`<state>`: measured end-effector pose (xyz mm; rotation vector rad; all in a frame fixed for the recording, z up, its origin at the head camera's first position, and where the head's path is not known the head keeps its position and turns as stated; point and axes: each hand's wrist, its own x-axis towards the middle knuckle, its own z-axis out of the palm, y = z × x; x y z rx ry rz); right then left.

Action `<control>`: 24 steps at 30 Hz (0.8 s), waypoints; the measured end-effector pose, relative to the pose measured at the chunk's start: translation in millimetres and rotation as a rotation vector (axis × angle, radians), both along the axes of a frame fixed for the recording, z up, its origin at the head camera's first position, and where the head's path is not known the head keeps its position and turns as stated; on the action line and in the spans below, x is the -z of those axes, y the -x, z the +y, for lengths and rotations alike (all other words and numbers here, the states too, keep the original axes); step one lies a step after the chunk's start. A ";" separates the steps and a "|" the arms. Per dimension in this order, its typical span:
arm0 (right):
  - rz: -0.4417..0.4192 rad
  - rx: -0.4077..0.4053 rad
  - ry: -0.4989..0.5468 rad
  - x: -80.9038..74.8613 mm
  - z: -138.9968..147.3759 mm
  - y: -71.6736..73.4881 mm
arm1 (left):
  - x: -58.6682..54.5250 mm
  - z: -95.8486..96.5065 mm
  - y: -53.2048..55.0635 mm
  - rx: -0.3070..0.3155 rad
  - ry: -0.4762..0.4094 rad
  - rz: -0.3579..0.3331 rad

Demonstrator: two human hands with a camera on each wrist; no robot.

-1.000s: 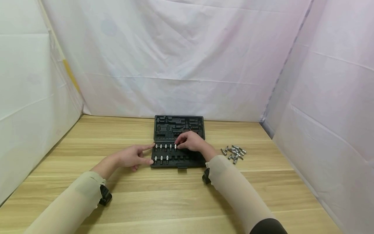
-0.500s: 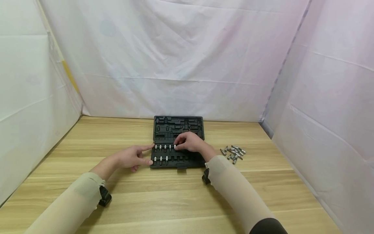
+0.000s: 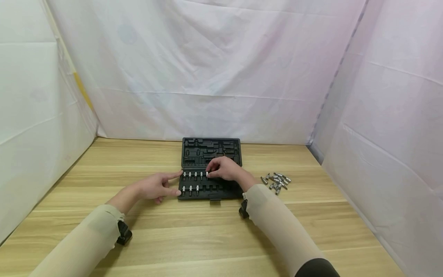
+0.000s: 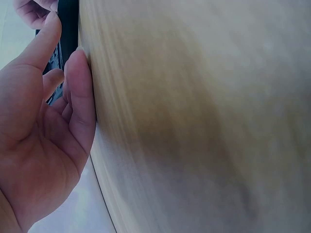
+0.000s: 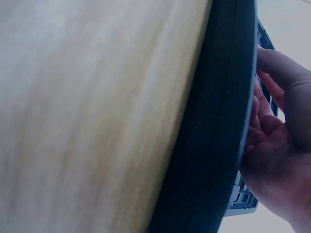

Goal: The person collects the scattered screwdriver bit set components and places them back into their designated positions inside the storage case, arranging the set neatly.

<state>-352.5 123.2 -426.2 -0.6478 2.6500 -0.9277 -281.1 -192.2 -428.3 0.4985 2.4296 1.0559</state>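
Observation:
An unfolded black plastic socket case (image 3: 199, 197) lies on the wooden table, its lid (image 3: 228, 145) leaning toward the back. My left hand (image 3: 157, 186) is at the case's left side, index finger and thumb stretched out and touching its edge. Near the middle of the upper row, my right hand (image 3: 225, 168) pinches a small silver bit socket (image 3: 207, 174) standing in its slot; fingertips cover part of it. Several similar bit sockets (image 3: 195, 175) stand to its left, with 3 more in the lower row. In the right wrist view the case wall (image 5: 209, 121) hides some of the fingers.
A loose pile of silver bit sockets (image 3: 277, 181) lies on the table (image 3: 194, 234) to the right of the case. White sheeting (image 3: 200, 77) closes in the back and both sides.
The right hand stays at the same slot, its fingertips pressed in slightly closer over the bit socket. The left hand keeps its place; the view shifts a little.

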 end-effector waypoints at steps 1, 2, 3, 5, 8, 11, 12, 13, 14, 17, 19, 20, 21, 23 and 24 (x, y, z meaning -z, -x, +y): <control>-0.002 0.000 0.003 -0.2 0.0 -0.1 | 0.0 0.1 0.0 0.000 -0.001 -0.001; -0.004 0.001 0.006 -0.3 -0.1 -0.1 | -0.1 0.2 0.0 -0.001 -0.001 -0.002; -0.006 0.002 0.007 -0.3 0.0 -0.2 | 0.0 0.2 0.1 -0.002 -0.002 -0.003; -0.008 0.005 0.008 -0.5 0.1 -0.2 | 0.0 0.3 0.2 -0.002 -0.004 -0.005; -0.010 0.008 0.010 -0.8 0.2 0.0 | 0.0 0.3 0.5 -0.001 -0.006 -0.003; -0.014 0.011 0.016 -1.5 0.4 0.0 | -0.1 0.4 0.6 0.000 -0.005 0.000; -0.015 0.011 0.018 -1.7 0.5 -0.1 | -0.2 0.3 0.6 0.001 -0.004 0.001; -0.016 0.012 0.020 -1.8 0.7 -0.2 | -0.3 0.3 0.6 0.000 -0.004 0.002; -0.017 0.015 0.024 -1.8 0.9 -0.2 | -0.3 0.3 0.5 0.001 -0.003 0.003; -0.017 0.016 0.032 -0.7 1.4 0.3 | -0.1 0.1 0.4 0.004 0.000 0.004; -0.017 0.016 0.036 -0.5 1.1 0.0 | -0.1 0.0 -0.2 0.003 0.004 0.003; -0.015 0.017 0.037 -0.5 0.7 -0.2 | 0.0 -0.2 -0.6 0.003 0.005 0.003; -0.013 0.019 0.035 -0.5 0.3 -0.4 | 0.0 -0.3 -0.9 0.004 0.005 0.004; -0.009 0.023 0.029 -0.8 -0.5 -0.7 | 0.1 -0.4 -1.4 0.005 0.006 0.004; -0.004 0.025 0.026 -0.7 -1.1 -0.6 | 0.1 -0.4 -1.7 0.005 0.006 0.004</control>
